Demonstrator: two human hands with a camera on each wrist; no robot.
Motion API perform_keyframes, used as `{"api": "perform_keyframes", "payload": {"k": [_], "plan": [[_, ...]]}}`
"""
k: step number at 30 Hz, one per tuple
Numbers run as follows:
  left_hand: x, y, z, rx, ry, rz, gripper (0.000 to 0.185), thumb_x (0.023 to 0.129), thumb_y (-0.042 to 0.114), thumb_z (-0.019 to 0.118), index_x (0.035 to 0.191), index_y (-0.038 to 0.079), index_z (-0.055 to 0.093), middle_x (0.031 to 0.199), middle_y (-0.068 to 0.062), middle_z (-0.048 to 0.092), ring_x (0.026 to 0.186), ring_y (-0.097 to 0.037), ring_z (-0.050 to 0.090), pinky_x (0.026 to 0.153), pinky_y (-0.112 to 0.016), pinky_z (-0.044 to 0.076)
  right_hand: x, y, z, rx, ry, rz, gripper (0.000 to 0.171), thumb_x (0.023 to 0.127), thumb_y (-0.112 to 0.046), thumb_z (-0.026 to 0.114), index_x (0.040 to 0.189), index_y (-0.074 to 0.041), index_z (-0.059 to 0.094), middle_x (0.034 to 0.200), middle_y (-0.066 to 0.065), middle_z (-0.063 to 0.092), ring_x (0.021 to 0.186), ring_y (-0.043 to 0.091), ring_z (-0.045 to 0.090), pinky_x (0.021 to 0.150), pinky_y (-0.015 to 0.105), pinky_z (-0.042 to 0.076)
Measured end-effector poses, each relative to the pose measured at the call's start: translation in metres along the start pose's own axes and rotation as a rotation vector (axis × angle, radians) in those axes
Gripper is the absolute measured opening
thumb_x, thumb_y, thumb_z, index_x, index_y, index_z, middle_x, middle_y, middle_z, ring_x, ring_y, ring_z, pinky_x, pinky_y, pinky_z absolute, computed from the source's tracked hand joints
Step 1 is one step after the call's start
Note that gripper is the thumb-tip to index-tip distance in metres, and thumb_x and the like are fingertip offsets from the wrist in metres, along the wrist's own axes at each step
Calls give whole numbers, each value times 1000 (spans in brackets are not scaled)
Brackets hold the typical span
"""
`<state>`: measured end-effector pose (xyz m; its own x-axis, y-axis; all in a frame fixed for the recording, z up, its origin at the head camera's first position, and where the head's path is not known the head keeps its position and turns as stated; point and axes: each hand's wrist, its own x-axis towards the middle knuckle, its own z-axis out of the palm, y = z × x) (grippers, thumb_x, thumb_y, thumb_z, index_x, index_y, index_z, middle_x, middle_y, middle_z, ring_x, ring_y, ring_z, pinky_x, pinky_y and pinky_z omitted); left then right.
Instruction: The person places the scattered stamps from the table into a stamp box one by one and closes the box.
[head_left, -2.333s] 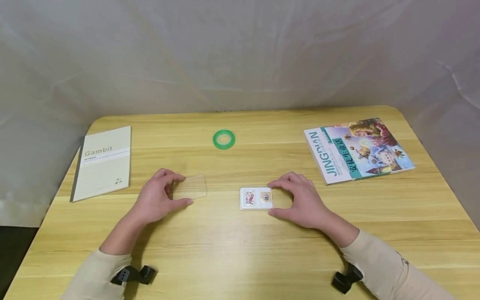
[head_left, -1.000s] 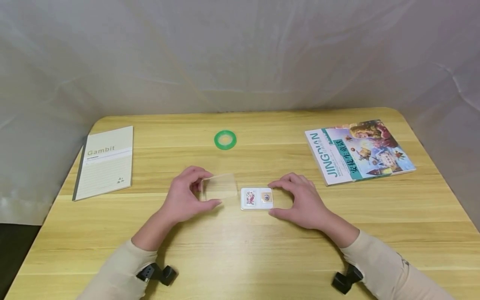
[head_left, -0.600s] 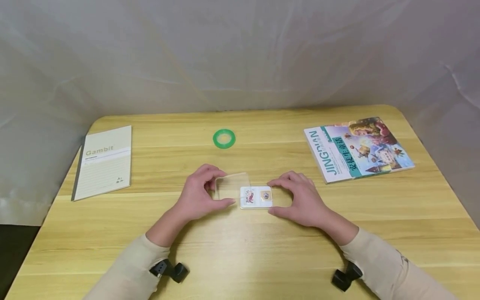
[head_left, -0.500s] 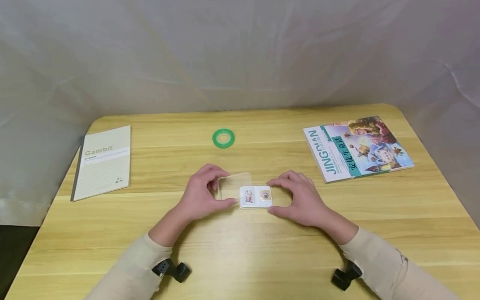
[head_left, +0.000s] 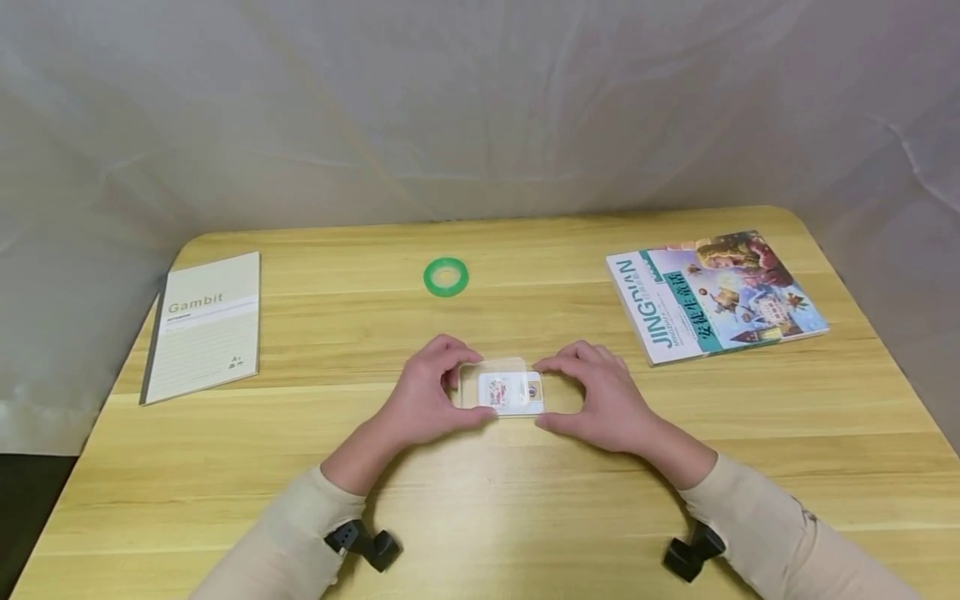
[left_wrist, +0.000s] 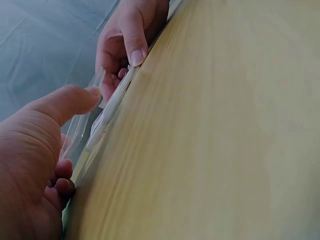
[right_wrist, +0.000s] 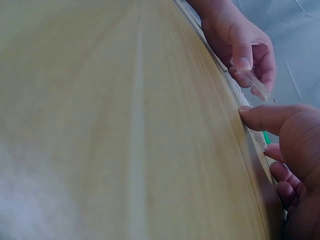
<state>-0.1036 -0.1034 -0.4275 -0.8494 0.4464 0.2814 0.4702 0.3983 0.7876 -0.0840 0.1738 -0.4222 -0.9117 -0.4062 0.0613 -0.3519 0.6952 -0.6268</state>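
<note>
My left hand pinches a clear plastic lid by its left end, thumb on the near edge and fingers on the far edge. Beneath it on the table lies a flat white case, whose right end sits between the thumb and fingers of my right hand. Through the lid shows a small stamp-like picture; a gold one is partly covered. In the left wrist view the lid is tilted and apart from the case. The right wrist view shows the lid raised too.
A green tape roll lies behind the hands. To the left is a notebook, and at the right rests a thick picture-covered book. A grey cloth hangs behind the wooden table.
My left hand has carried the clear lid rightward from beside the case to over most of it. My right hand has stayed at the case's right end.
</note>
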Motion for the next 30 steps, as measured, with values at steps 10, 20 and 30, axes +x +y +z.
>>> {"api": "perform_keyframes", "payload": {"k": [10,20,30], "plan": [[2,5,8,41,-36,-36,60,61,25,97,110,2,70,104,0,56,78,-13,48,63,-27,45,1,0,-2,-11,-6,9,61,72,-44,89,126,-25,67,115,-6,55,108,20,47,90,44,33],[6,9,14,103,-79,-46,65,62,29,96,114,2,70,109,1,55,91,-12,53,77,-28,50,1,-1,-1,2,1,6,63,71,-44,89,126,-21,67,116,-5,55,109,20,47,91,44,33],[7,10,15,125,-93,-18,65,62,29,96,114,0,70,108,-1,55,87,-12,51,72,-27,49,1,0,0,1,2,5,64,71,-44,89,126,-22,67,115,-5,55,108,20,47,90,43,33]]}}
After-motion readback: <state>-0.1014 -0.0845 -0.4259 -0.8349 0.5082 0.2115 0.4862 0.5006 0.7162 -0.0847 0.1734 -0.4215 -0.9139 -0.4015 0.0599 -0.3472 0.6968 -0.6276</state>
